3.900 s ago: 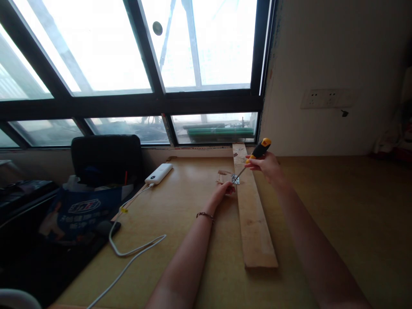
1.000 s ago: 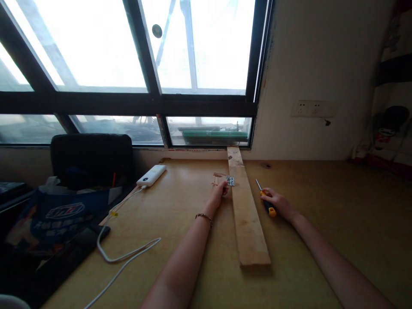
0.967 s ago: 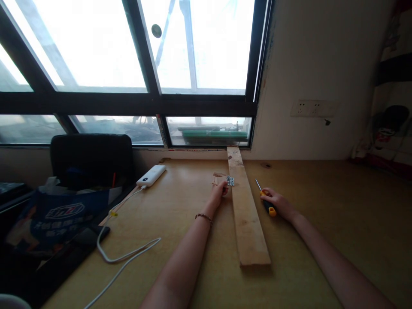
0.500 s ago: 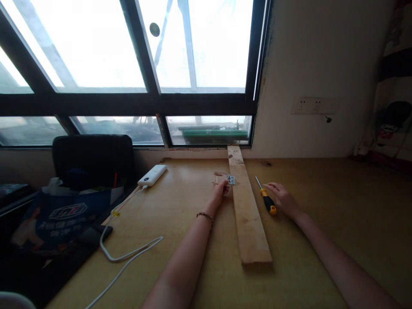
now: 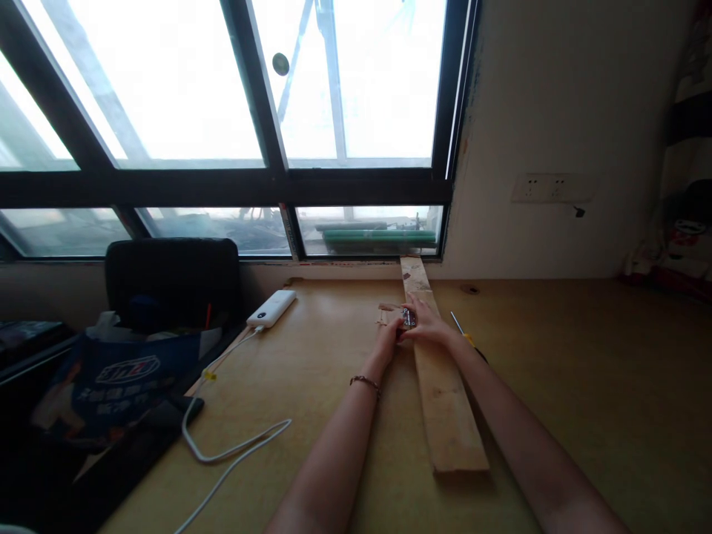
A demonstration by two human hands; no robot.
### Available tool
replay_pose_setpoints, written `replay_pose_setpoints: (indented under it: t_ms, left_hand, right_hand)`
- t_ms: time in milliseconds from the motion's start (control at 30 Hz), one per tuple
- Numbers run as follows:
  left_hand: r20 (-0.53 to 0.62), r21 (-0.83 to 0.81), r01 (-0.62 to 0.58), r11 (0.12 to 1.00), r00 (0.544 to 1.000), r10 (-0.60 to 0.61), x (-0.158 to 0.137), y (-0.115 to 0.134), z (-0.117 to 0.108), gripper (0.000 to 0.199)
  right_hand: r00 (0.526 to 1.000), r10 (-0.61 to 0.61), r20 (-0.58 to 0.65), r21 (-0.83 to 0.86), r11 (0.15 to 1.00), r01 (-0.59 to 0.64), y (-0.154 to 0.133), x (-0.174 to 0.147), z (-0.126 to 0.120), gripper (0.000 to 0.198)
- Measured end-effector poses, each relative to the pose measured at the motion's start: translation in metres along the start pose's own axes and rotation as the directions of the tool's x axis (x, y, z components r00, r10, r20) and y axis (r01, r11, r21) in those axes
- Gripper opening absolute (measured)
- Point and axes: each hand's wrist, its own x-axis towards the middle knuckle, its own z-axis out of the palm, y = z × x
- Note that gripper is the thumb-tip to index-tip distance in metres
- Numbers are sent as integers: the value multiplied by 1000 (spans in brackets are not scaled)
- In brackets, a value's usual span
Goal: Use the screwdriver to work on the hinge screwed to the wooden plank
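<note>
A silvery metal hinge (image 5: 409, 317) lies at the left edge of a long wooden board (image 5: 448, 400). My left hand (image 5: 390, 335) is closed at the hinge's near-left side, its fingertips partly hidden. Over the board, my right hand (image 5: 427, 323) reaches around the hinge, thumb on the near side and fingers on the far side, gripping it. Just left of the hinge is a small piece of wood (image 5: 388, 307), partly covered by my left hand. A screwdriver (image 5: 457, 324) rests right of the board, its yellow and black handle mostly behind my right forearm.
A white power bank (image 5: 272, 308) with a white cable (image 5: 245, 447) lies on the left of the wooden table (image 5: 334, 311). Beyond the left edge are a black chair (image 5: 172, 271) and a blue bag (image 5: 127, 378). The board's far end reaches the window.
My right hand has moved left from beside the screwdriver onto the board and the hinge. My left hand stays at the hinge. The view has shifted slightly.
</note>
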Motion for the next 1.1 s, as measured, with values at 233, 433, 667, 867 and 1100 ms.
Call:
replay_pose_setpoints:
  t_ms: [233,433,667,867,1100]
  left_hand:
    - [-10,1,16,1000,1000,-15,0,0,1,15]
    - [-97,37,55,998,994,-51,-1,2,2,20]
    - [-447,453,-344,822,711,543,-22,17,0,38]
    - [95,856,-445,262,634,767,-49,22,10,24]
    - [91,899,-371,231,677,731,-45,19,12,14]
  right_hand:
    - [997,13,-74,48,999,-10,2,-2,1,67]
    - [998,10,-70,49,999,-7,3,-2,1,63]
    - [997,10,-73,50,999,-6,2,-3,0,65]
    - [997,1,-73,21,1000,1,6,-2,2,55]
    - [997,-4,-82,8,1000,4,7,-1,3,53]
